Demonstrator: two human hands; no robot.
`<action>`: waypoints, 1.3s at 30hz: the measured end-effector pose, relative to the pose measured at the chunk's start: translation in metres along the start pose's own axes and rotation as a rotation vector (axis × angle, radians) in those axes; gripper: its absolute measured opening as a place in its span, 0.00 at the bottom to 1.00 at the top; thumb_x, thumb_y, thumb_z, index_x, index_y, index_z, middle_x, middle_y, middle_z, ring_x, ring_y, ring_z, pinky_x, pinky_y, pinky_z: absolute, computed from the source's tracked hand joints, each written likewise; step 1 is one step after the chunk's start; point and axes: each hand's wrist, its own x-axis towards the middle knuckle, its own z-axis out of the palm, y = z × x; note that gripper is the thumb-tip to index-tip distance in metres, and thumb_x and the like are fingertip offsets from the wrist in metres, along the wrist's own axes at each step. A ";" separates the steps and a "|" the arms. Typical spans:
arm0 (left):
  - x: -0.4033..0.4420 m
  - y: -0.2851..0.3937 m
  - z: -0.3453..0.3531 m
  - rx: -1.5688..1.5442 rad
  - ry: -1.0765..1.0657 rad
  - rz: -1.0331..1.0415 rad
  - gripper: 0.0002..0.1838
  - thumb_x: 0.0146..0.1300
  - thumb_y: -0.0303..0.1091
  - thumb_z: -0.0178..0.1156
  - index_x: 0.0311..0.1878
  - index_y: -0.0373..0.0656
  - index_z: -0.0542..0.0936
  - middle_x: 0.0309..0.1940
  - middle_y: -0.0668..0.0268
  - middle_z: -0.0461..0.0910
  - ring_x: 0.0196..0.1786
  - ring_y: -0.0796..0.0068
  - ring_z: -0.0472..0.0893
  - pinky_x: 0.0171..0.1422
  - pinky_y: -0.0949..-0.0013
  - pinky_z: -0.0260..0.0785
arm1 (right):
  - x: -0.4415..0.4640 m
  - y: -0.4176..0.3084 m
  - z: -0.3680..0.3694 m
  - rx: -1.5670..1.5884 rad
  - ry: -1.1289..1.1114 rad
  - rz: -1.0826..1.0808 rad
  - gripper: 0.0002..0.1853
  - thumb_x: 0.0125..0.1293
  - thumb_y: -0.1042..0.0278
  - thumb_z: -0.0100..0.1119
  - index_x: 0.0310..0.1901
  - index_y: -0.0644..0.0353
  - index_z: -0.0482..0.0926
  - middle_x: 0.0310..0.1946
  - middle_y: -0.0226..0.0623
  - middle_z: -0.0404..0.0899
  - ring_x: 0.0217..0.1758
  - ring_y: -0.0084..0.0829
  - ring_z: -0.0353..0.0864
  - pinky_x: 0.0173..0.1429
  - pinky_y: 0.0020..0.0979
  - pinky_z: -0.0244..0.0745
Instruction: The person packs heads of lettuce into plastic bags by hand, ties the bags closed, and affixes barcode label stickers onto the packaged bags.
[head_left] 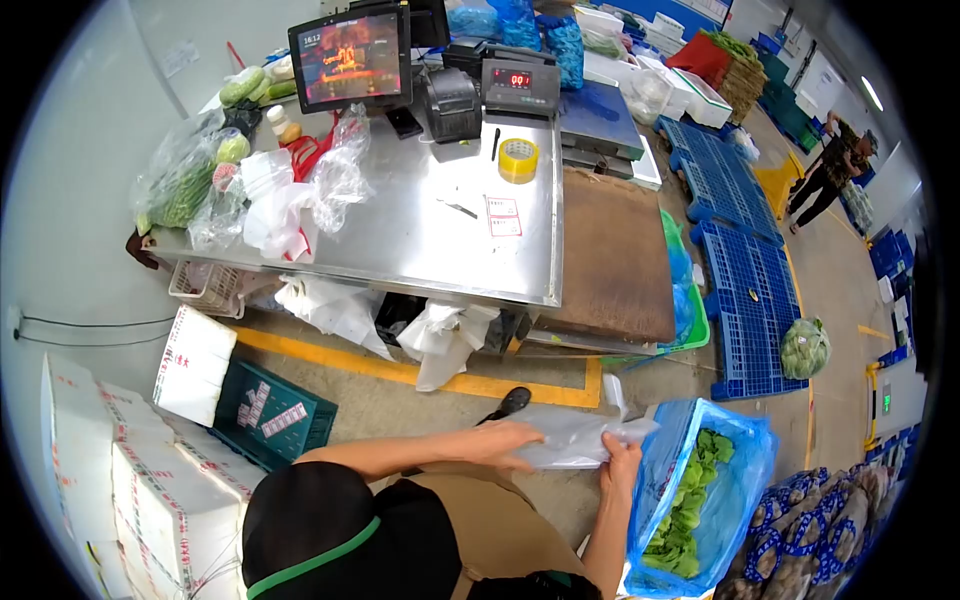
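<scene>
A translucent plastic bag (570, 436) is stretched between my two hands. My left hand (508, 443) has its fingers closed on the bag's left part. On the other side, my right hand (620, 458) pinches the bag near its right end. Just right of my right hand stands a box lined with blue plastic (735, 490), with leafy green vegetables (688, 505) inside. The bag's right end is close to the box's upper left rim.
A steel table (400, 235) carries a screen (350, 60), scale (520, 85), yellow tape roll (517, 160) and bagged vegetables (185, 190). A green crate (315, 425) and foam boxes (150, 480) stand left. Blue pallets (745, 300), netted sacks (800, 530) and another person (835, 165) are right.
</scene>
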 end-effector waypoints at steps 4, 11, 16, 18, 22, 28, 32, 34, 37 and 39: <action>0.109 0.015 0.004 -0.436 0.222 -0.148 0.24 0.60 0.47 0.61 0.49 0.34 0.75 0.37 0.51 0.79 0.43 0.58 0.79 0.47 0.62 0.70 | -0.012 -0.045 0.037 -0.251 0.083 -0.320 0.16 0.55 0.77 0.64 0.45 0.68 0.74 0.37 0.39 0.79 0.37 0.29 0.78 0.43 0.29 0.74; 0.244 -0.010 -0.002 -0.944 -0.040 -0.512 0.19 0.61 0.46 0.62 0.45 0.40 0.79 0.29 0.66 0.79 0.31 0.78 0.77 0.34 0.73 0.71 | 0.058 -0.081 0.041 -0.596 0.108 -0.445 0.11 0.60 0.71 0.64 0.40 0.69 0.77 0.33 0.33 0.80 0.33 0.22 0.75 0.38 0.26 0.71; 0.304 -0.025 -0.030 -1.387 0.041 -0.564 0.11 0.57 0.36 0.68 0.29 0.48 0.74 0.27 0.73 0.77 0.28 0.84 0.75 0.31 0.76 0.70 | 0.109 -0.129 0.041 -0.539 0.060 -0.431 0.14 0.59 0.70 0.65 0.43 0.70 0.78 0.34 0.36 0.80 0.36 0.23 0.76 0.41 0.26 0.71; 0.328 -0.027 -0.036 -1.427 0.114 -0.549 0.11 0.57 0.35 0.68 0.29 0.47 0.74 0.27 0.72 0.77 0.27 0.84 0.75 0.31 0.77 0.70 | 0.127 -0.142 0.039 -0.394 0.057 -0.396 0.13 0.59 0.71 0.64 0.43 0.69 0.77 0.36 0.37 0.80 0.37 0.24 0.76 0.42 0.26 0.71; 0.358 -0.031 -0.060 -1.546 0.225 -0.482 0.09 0.59 0.36 0.66 0.35 0.46 0.75 0.30 0.69 0.78 0.32 0.78 0.77 0.36 0.73 0.71 | 0.155 -0.158 0.021 0.004 0.198 -0.292 0.10 0.59 0.75 0.62 0.41 0.66 0.77 0.38 0.35 0.79 0.39 0.25 0.77 0.44 0.25 0.71; 0.384 -0.048 -0.080 -1.844 0.342 -0.268 0.07 0.66 0.35 0.56 0.42 0.43 0.74 0.41 0.64 0.79 0.44 0.69 0.79 0.52 0.55 0.72 | 0.211 -0.123 -0.082 -0.290 0.441 -0.405 0.11 0.55 0.72 0.58 0.17 0.61 0.71 0.12 0.26 0.68 0.14 0.19 0.66 0.17 0.26 0.56; 0.397 -0.027 -0.055 -1.777 0.591 -0.201 0.06 0.64 0.31 0.58 0.41 0.41 0.75 0.40 0.64 0.80 0.43 0.72 0.79 0.50 0.61 0.74 | 0.224 -0.132 -0.120 -0.697 0.386 -0.332 0.21 0.53 0.60 0.68 0.40 0.70 0.75 0.22 0.37 0.76 0.21 0.29 0.74 0.26 0.29 0.70; 0.397 -0.007 -0.072 -1.606 0.694 -0.200 0.08 0.61 0.29 0.62 0.42 0.40 0.75 0.36 0.65 0.80 0.38 0.73 0.80 0.44 0.68 0.76 | 0.233 -0.143 -0.141 -1.343 0.484 -0.887 0.23 0.54 0.59 0.69 0.42 0.68 0.72 0.26 0.41 0.77 0.26 0.36 0.77 0.34 0.33 0.74; 0.416 0.026 -0.055 -1.357 0.769 -0.243 0.12 0.58 0.31 0.66 0.42 0.40 0.75 0.35 0.64 0.80 0.37 0.75 0.80 0.43 0.70 0.75 | 0.193 -0.254 -0.074 -1.099 0.362 -1.130 0.20 0.53 0.62 0.70 0.39 0.69 0.73 0.26 0.42 0.77 0.32 0.41 0.77 0.41 0.34 0.74; 0.430 0.053 -0.037 -1.085 0.719 -0.382 0.16 0.55 0.36 0.69 0.42 0.41 0.75 0.35 0.65 0.79 0.35 0.77 0.78 0.38 0.72 0.73 | 0.191 -0.255 -0.051 -0.910 -0.072 -0.821 0.17 0.53 0.65 0.70 0.36 0.67 0.75 0.25 0.41 0.77 0.30 0.37 0.77 0.39 0.32 0.73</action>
